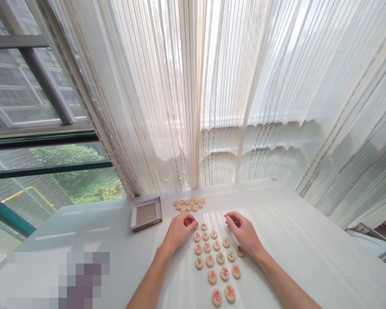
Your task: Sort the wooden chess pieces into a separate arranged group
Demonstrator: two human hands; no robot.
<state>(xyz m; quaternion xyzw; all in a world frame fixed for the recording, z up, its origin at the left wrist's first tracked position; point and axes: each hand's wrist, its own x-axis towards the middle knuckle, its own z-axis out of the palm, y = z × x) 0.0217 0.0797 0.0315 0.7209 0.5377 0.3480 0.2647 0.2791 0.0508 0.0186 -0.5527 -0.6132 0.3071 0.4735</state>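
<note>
Round wooden Chinese chess pieces with red or black characters lie face up in short rows on the white table (296, 240). My left hand (180, 231) is at the upper left of these rows, its thumb and forefinger closed on a wooden chess piece (196, 224) that is partly covered by the fingertips. A black-marked piece (204, 226) lies just right of it. My right hand (242, 231) hovers at the upper right of the rows, fingers loosely curled, with nothing visible in them. Another black-marked piece (240, 250) lies beside its wrist, partly hidden.
A cluster of blank-looking wooden discs (188, 203) lies farther back on the table. Left of them rests a shallow open box (146, 213). Sheer striped curtains (180, 94) hang behind the table's far edge, and a window (45, 111) is at the left. A blurred-out patch covers the lower left.
</note>
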